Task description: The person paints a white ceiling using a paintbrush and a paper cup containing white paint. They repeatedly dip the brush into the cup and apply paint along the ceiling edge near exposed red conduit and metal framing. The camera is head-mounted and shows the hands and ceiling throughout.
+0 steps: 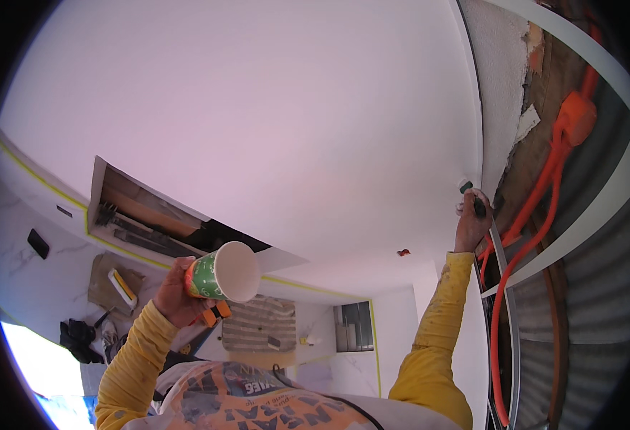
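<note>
My left hand (176, 292) is wrapped round a green paper cup (209, 276) with a printed side and a pale inside. The cup is tilted so its wide mouth faces right; I make out no contents. Just below that hand shows an orange and black object (216, 313); whether the fingers touch it I cannot tell. Far to the right, my raised right hand (474, 223) grips the dark handle of a small brush (467, 188). The brush's pale tip meets the white painted panel (293, 129) near its right edge.
A rectangular opening (150, 208) in the panel shows timber inside. Right of the panel edge hang orange cords (544, 183) with an orange connector box (576, 118), beside corrugated sheeting (580, 315). Below lie a striped cloth (257, 326), cardboard (100, 287) and a phone-like black object (38, 244).
</note>
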Available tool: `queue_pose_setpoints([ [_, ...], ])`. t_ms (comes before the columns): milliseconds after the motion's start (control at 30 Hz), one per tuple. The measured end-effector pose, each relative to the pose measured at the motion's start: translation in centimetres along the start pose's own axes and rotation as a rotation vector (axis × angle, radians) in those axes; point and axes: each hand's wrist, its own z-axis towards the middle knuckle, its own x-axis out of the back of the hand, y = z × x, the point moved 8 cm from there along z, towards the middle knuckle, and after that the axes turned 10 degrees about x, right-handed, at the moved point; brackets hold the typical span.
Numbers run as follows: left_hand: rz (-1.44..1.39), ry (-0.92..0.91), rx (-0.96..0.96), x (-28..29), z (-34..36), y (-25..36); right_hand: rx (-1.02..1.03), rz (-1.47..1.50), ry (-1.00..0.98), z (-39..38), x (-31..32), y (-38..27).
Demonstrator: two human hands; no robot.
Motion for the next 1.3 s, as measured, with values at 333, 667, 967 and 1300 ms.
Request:
queue_pose_setpoints([
  [333,-0.008,-0.061,0.001,0.5,-0.1,-0.3,0.530,0.660,-0.192,1.0,-17.8,-24.5],
  [667,-0.024,-0.095,-0.053,-1.9,-1.1,0.1,0.111,0.471,-0.051,1.0,-7.9,-6.1],
  [967,-0.025,-0.057,-0.072,-1.2,-1.4,0.1,-0.070,0.121,0.173,-1.8,7.1,9.4],
  [1300,0.030,-0.084,-0.088,-1.2,-2.1,1.6,0.032,0.546,-0.215,-6.0,-6.8,-12.0],
])
